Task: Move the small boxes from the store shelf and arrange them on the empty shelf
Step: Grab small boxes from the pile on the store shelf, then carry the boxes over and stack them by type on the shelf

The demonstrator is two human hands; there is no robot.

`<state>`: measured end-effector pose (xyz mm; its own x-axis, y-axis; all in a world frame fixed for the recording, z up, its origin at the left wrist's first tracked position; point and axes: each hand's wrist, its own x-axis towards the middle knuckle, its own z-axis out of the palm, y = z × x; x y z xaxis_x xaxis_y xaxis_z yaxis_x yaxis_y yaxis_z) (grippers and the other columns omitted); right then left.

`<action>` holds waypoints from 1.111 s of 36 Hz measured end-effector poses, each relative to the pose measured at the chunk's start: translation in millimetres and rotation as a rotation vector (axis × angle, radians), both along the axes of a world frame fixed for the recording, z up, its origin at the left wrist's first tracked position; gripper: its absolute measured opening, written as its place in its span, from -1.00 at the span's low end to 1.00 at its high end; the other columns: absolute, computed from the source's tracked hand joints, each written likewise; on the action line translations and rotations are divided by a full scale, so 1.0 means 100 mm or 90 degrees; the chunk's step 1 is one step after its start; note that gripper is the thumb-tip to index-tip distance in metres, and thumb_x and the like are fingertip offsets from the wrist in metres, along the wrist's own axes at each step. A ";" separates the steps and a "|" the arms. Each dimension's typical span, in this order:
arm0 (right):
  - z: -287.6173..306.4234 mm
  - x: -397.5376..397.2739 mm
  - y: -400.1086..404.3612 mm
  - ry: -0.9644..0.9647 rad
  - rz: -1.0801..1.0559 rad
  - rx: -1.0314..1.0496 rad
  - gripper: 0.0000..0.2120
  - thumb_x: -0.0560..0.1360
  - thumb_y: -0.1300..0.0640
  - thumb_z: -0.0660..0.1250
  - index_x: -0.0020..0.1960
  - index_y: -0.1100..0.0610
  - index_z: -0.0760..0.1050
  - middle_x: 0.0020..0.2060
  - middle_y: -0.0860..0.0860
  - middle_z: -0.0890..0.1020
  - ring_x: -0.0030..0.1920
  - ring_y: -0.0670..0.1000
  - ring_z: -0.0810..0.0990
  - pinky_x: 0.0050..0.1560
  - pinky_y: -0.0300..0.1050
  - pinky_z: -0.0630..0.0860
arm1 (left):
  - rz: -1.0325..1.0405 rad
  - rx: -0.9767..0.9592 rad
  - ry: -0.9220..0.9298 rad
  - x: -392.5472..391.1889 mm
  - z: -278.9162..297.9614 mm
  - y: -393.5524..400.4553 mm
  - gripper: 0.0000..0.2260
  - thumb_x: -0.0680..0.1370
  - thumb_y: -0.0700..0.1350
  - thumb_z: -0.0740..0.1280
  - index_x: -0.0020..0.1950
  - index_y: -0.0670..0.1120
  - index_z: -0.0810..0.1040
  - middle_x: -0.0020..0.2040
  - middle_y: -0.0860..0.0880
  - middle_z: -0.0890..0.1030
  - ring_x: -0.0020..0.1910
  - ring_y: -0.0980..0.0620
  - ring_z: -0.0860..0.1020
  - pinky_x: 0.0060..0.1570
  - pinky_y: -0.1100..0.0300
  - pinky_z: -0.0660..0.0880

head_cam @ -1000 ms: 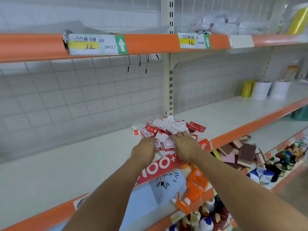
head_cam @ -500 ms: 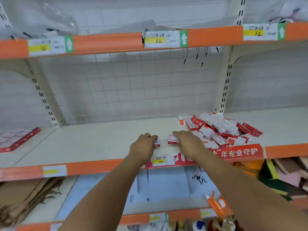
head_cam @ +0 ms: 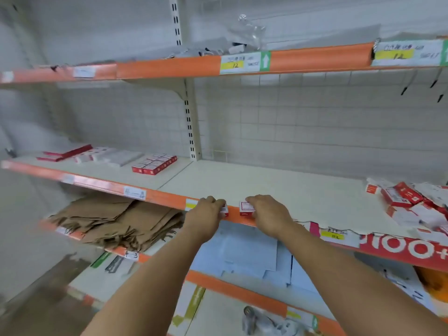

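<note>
Each hand holds one small red-and-white box above the orange front edge of the middle shelf [head_cam: 278,187]: the left hand [head_cam: 206,214] has its grip closed round a box [head_cam: 225,210] mostly hidden by the fingers, the right hand [head_cam: 269,214] pinches a second box [head_cam: 246,207] whose white label shows. A loose heap of boxes [head_cam: 409,202] lies at the right, cut off by the frame. Further left, a tidy block of boxes [head_cam: 155,163] sits beside blurred flat packs [head_cam: 97,154]. Below, folded brown cardboard [head_cam: 116,219] lies stacked
</note>
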<state>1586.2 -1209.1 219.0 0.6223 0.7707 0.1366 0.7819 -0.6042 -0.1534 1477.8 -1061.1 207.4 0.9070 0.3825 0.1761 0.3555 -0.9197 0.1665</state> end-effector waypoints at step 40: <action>-0.01 -1.64 4.54 0.025 0.360 -0.009 -0.49 0.57 0.20 0.22 0.50 0.03 0.23 0.35 0.03 0.41 0.36 0.07 0.32 0.23 -0.05 0.38 | 0.399 -0.015 -0.019 -2.32 -0.14 3.75 -0.66 0.65 -0.01 0.14 0.44 0.09 0.32 0.34 0.01 0.39 0.30 -0.03 0.36 0.01 0.00 0.53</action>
<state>1422.1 -755.2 218.2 0.1166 0.9873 0.1083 0.9782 -0.0954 -0.1842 1245.6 -685.9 193.0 0.5040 0.8441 0.1829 0.8211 -0.5340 0.2015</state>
